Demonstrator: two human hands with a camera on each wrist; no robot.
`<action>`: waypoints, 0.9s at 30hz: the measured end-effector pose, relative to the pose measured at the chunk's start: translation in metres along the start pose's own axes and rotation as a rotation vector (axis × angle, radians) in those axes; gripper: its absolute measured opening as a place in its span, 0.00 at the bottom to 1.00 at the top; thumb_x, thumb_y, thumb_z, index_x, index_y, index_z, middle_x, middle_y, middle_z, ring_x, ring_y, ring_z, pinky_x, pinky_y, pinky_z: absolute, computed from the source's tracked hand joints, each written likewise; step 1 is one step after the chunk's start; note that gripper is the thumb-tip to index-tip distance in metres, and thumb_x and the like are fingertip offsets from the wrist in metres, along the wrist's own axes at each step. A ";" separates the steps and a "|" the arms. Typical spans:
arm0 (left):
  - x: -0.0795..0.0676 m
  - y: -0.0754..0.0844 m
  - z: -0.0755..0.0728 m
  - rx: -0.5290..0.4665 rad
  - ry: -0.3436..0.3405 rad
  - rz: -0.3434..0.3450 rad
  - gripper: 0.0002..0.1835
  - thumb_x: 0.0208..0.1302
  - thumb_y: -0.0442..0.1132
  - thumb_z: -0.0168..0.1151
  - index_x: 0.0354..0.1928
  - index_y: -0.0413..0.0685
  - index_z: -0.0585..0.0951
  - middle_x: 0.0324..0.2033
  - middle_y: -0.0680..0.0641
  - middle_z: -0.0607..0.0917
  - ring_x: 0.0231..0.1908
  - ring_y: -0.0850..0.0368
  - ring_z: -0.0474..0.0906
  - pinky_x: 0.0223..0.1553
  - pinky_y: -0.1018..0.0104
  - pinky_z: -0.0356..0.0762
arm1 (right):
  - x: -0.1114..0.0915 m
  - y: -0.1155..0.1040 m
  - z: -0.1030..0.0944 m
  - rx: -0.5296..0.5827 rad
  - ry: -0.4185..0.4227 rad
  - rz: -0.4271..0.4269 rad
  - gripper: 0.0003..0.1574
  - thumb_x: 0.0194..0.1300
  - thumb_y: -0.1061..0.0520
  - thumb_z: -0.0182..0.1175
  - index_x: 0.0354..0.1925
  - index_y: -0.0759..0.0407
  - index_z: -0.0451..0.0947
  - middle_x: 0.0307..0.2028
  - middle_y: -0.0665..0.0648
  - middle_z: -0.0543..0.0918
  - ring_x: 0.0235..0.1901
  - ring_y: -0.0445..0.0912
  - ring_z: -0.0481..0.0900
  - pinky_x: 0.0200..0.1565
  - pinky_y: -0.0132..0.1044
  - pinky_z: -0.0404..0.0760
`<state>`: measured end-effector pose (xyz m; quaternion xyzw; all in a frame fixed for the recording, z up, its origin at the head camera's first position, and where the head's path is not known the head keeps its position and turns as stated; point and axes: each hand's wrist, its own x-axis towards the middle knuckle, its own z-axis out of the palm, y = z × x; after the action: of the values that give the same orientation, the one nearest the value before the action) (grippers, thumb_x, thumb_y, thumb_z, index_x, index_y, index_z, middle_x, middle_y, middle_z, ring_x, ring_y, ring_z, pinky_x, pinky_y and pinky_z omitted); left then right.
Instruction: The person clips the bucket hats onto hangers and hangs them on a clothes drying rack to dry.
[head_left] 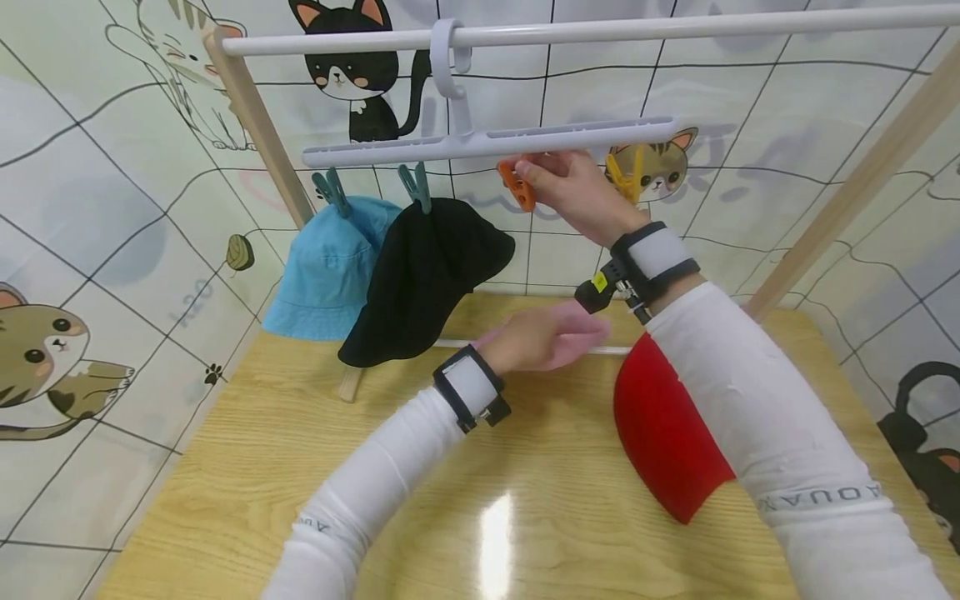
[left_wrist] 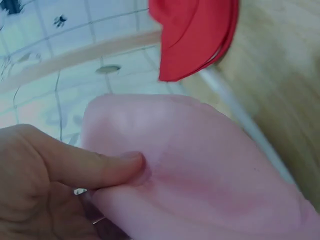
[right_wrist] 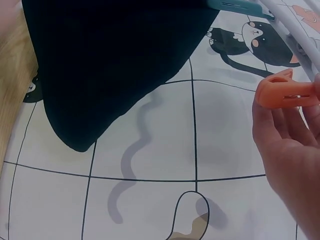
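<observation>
Head view: your left hand [head_left: 523,340] grips the pink fabric piece [head_left: 573,335] low over the table [head_left: 555,475], ahead of you; your right hand [head_left: 573,190], apart from it and higher up, pinches the orange clip [head_left: 519,187] just under the bar of the white hanger [head_left: 480,145]. The hanger's hook loops over the white rail [head_left: 675,30]. To the left of the orange clip, teal clips [head_left: 416,185] hold the blue hat [head_left: 330,267] and the black hat [head_left: 423,279] below the bar, the black one partly in front of the blue. The yellow clip [head_left: 628,175] is just below the bar toward its right end. The red hat [head_left: 663,429] lies on the table, partly hidden by your right forearm. Left wrist view: your thumb presses into the pink fabric piece, folding it inward; the red hat shows beyond. Right wrist view: your fingers are closed about the orange clip beside the bar; the black hat hangs near, a teal clip at its top edge.
</observation>
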<state>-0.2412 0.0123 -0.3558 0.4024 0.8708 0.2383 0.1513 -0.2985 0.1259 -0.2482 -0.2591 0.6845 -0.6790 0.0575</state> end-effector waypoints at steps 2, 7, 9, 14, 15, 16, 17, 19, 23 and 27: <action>-0.005 0.000 -0.007 -0.033 0.046 -0.160 0.17 0.69 0.42 0.59 0.57 0.48 0.79 0.41 0.50 0.82 0.40 0.58 0.75 0.35 0.72 0.73 | 0.000 0.000 0.000 -0.007 -0.002 0.011 0.25 0.71 0.67 0.52 0.64 0.64 0.65 0.61 0.64 0.71 0.62 0.52 0.68 0.62 0.42 0.66; -0.006 0.000 -0.033 0.142 0.130 -0.256 0.15 0.66 0.28 0.55 0.52 0.38 0.82 0.39 0.42 0.82 0.38 0.50 0.74 0.39 0.65 0.70 | 0.000 0.000 0.000 0.007 0.005 0.028 0.25 0.70 0.67 0.52 0.64 0.64 0.66 0.60 0.64 0.72 0.61 0.53 0.68 0.62 0.41 0.65; -0.005 -0.002 -0.042 0.160 0.146 -0.257 0.14 0.65 0.28 0.55 0.50 0.38 0.83 0.39 0.42 0.82 0.38 0.49 0.74 0.39 0.63 0.70 | 0.000 0.000 0.000 0.024 0.010 0.033 0.25 0.70 0.67 0.52 0.64 0.64 0.66 0.59 0.64 0.72 0.61 0.53 0.68 0.62 0.41 0.65; -0.009 -0.005 -0.060 0.082 0.171 -0.304 0.17 0.65 0.28 0.54 0.54 0.40 0.81 0.41 0.42 0.81 0.38 0.50 0.74 0.36 0.65 0.72 | 0.001 0.001 -0.002 0.082 0.017 0.038 0.23 0.69 0.68 0.53 0.62 0.65 0.69 0.57 0.63 0.74 0.60 0.53 0.70 0.62 0.40 0.66; -0.009 -0.006 -0.063 0.073 0.180 -0.306 0.17 0.65 0.28 0.54 0.55 0.40 0.81 0.41 0.42 0.81 0.37 0.50 0.74 0.35 0.65 0.71 | 0.001 0.001 -0.002 0.100 0.016 0.035 0.22 0.69 0.68 0.53 0.61 0.65 0.70 0.57 0.63 0.75 0.59 0.53 0.70 0.62 0.41 0.66; -0.010 -0.006 -0.065 0.064 0.191 -0.306 0.17 0.65 0.28 0.54 0.55 0.41 0.81 0.40 0.43 0.81 0.37 0.50 0.74 0.34 0.66 0.71 | 0.001 0.001 -0.003 0.114 0.015 0.032 0.21 0.69 0.68 0.53 0.60 0.65 0.71 0.56 0.63 0.75 0.59 0.53 0.71 0.62 0.41 0.66; -0.011 -0.007 -0.068 0.059 0.201 -0.303 0.17 0.65 0.28 0.53 0.54 0.41 0.81 0.39 0.43 0.81 0.36 0.50 0.73 0.33 0.66 0.70 | 0.001 0.001 -0.003 0.129 0.012 0.028 0.21 0.69 0.68 0.53 0.59 0.65 0.71 0.55 0.64 0.76 0.58 0.53 0.71 0.62 0.41 0.66; -0.012 -0.008 -0.071 0.063 0.222 -0.293 0.17 0.65 0.27 0.52 0.52 0.41 0.82 0.37 0.43 0.80 0.35 0.51 0.72 0.32 0.67 0.68 | 0.001 0.001 -0.003 0.156 0.007 0.019 0.20 0.68 0.69 0.54 0.58 0.65 0.73 0.54 0.64 0.77 0.57 0.53 0.71 0.61 0.42 0.67; -0.012 -0.008 -0.077 0.053 0.255 -0.275 0.15 0.63 0.26 0.52 0.48 0.41 0.83 0.31 0.45 0.77 0.32 0.52 0.71 0.29 0.68 0.66 | 0.001 0.001 -0.005 0.185 0.006 0.012 0.19 0.67 0.69 0.55 0.56 0.63 0.75 0.52 0.62 0.78 0.55 0.54 0.71 0.61 0.42 0.67; -0.012 -0.007 -0.084 0.035 0.294 -0.276 0.15 0.62 0.26 0.51 0.47 0.41 0.82 0.29 0.45 0.76 0.30 0.51 0.71 0.27 0.68 0.66 | 0.000 0.001 -0.006 0.222 0.000 0.013 0.17 0.67 0.70 0.55 0.53 0.63 0.77 0.47 0.61 0.81 0.53 0.54 0.72 0.61 0.42 0.68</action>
<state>-0.2759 -0.0256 -0.2878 0.2427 0.9344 0.2564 0.0471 -0.3011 0.1312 -0.2487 -0.2466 0.6069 -0.7501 0.0901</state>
